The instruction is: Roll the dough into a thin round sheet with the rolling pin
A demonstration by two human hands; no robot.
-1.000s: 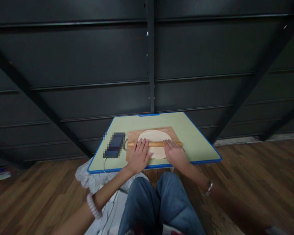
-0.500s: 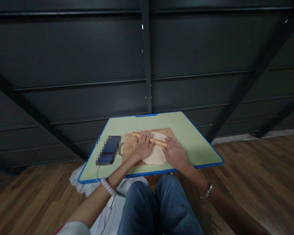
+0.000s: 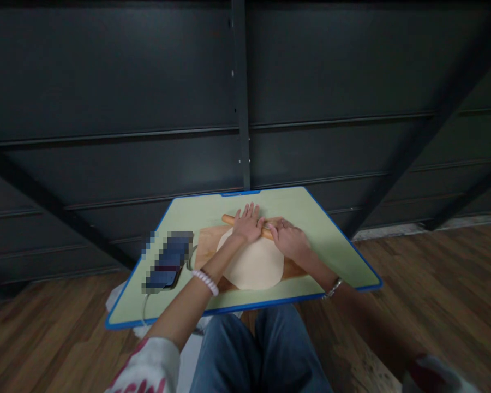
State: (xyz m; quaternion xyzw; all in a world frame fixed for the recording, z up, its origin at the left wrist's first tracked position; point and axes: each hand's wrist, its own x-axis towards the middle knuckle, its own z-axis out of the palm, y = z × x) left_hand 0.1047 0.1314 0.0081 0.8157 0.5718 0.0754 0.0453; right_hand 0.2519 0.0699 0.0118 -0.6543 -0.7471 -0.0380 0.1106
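A rolling pin [image 3: 230, 220] is pressed onto flat dough [image 3: 251, 265] under the left hand [image 3: 247, 225] and right hand [image 3: 288, 240], palms open.

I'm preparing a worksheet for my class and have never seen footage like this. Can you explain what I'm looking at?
There is no machine here: these are a person's own two bare hands, filmed by a camera worn on the head that looks forward and down. On a low green table with a blue rim lies a wooden board, and on it a flat round of dough. The left hand and right hand both rest flat on a wooden rolling pin at the dough's far edge. A blurred phone lies left of the board.
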